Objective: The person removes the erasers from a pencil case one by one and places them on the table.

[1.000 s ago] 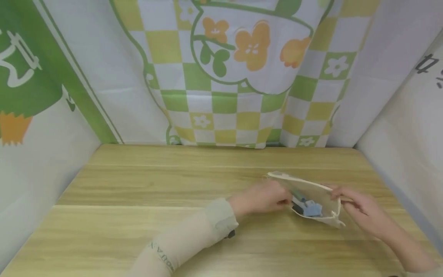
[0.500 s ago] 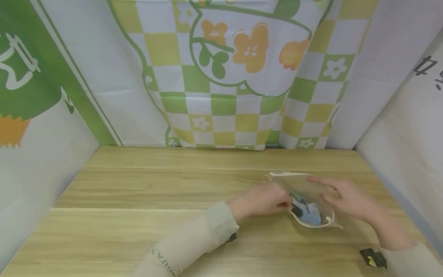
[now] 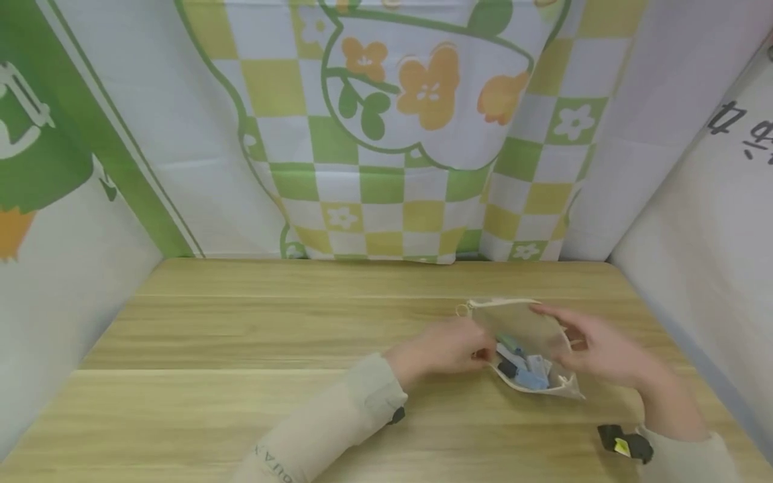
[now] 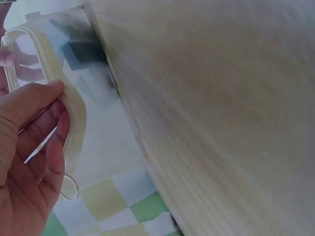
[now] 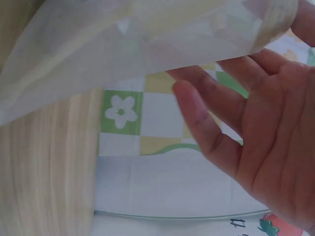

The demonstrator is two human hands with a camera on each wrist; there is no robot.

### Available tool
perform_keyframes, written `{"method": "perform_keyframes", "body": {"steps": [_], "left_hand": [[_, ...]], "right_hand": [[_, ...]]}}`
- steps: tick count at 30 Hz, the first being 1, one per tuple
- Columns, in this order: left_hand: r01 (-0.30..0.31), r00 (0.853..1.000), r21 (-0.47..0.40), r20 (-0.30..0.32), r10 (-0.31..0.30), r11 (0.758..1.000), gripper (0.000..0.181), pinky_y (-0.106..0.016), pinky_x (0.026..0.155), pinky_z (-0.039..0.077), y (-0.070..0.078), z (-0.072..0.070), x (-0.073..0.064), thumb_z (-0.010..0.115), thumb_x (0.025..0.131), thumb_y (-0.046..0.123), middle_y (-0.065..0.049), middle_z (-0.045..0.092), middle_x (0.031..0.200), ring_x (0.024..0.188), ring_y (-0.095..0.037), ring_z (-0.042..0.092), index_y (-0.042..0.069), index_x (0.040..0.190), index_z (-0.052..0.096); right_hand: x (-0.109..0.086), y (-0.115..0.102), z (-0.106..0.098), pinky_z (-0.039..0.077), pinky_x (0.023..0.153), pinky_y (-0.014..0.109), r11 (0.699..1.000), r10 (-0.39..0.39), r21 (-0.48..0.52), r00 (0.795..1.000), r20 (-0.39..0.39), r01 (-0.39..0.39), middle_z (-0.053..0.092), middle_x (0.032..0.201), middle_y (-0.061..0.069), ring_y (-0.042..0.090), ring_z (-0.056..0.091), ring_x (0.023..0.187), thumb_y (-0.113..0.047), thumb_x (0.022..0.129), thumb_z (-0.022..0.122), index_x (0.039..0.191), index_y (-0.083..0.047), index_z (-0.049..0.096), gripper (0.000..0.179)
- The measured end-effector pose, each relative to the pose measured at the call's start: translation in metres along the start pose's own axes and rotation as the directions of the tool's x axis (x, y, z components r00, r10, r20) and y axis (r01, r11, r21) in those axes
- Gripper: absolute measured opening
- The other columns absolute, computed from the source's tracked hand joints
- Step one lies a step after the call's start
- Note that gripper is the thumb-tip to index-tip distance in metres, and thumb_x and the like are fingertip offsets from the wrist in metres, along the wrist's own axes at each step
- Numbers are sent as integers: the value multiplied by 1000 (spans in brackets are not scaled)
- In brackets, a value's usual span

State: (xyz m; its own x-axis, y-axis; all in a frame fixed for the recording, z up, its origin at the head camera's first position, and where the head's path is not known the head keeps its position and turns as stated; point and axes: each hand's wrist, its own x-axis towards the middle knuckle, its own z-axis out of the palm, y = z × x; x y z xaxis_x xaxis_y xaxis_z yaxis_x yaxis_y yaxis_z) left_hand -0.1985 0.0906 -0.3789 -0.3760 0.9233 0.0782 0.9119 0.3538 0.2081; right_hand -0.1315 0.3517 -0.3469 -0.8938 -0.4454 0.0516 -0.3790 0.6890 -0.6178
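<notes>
A translucent zip pouch (image 3: pixel 513 322) with a cream zipper edge stands unzipped on the table's right half. Inside it lie a light blue item (image 3: pixel 531 380), a small black piece (image 3: pixel 507 367) and a green stick-like item (image 3: pixel 510 343); their kinds are unclear. My left hand (image 3: pixel 443 345) pinches the pouch's left zipper edge (image 4: pixel 74 123) between thumb and fingers, near a thin cord loop (image 4: pixel 69 188). At the pouch's right side, my right hand (image 3: pixel 610 349) holds the rim, bent fingers (image 5: pixel 197 108) outside and thumb on the other side.
The wooden table (image 3: pixel 241 402) extends left and in front of the pouch. Behind it hangs a checked cloth (image 3: pixel 374 181), and a pale wall covering (image 3: pixel 712 221) stands at the right. Dark wrist devices (image 3: pixel 625 443) sit at the sleeves.
My right hand has shifted from the pouch's right corner to its far rim, and the opening has spread wider. My left hand keeps its hold on the left edge.
</notes>
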Motion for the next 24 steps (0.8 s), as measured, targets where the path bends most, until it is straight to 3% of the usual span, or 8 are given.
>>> {"method": "perform_keyframes", "body": {"steps": [4,9,17,24], "left_hand": [[18,1000,9,9,-18,1000,8,-12,62,40,1,0,1,70,91,19,12,60,76,70,-1,50,21,84,71],[50,999,22,7,-50,999,10,-13,61,39,2,1,1,73,88,20,13,57,74,69,-2,50,22,80,69],[148,989,-69,40,-145,987,15,-15,59,39,2,5,-1,74,84,13,12,55,74,68,-4,49,21,74,66],[214,977,-86,27,-213,973,16,-16,57,39,5,4,-2,74,84,13,12,55,74,66,-4,49,21,74,65]], "right_hand": [[-5,-4,1,56,85,32,998,32,48,999,42,-34,33,156,26,35,63,116,-6,83,73,156,-13,30,85],[-7,-9,2,54,85,36,1000,18,19,999,43,-19,31,158,24,42,55,122,-11,83,75,157,-17,27,88],[-8,-9,3,54,86,32,999,-18,41,995,102,14,26,159,25,12,57,122,-18,86,77,158,-18,21,92],[-9,-12,6,56,87,36,1000,-7,4,996,92,7,30,157,24,28,57,120,-14,80,79,159,-18,16,102]]}}
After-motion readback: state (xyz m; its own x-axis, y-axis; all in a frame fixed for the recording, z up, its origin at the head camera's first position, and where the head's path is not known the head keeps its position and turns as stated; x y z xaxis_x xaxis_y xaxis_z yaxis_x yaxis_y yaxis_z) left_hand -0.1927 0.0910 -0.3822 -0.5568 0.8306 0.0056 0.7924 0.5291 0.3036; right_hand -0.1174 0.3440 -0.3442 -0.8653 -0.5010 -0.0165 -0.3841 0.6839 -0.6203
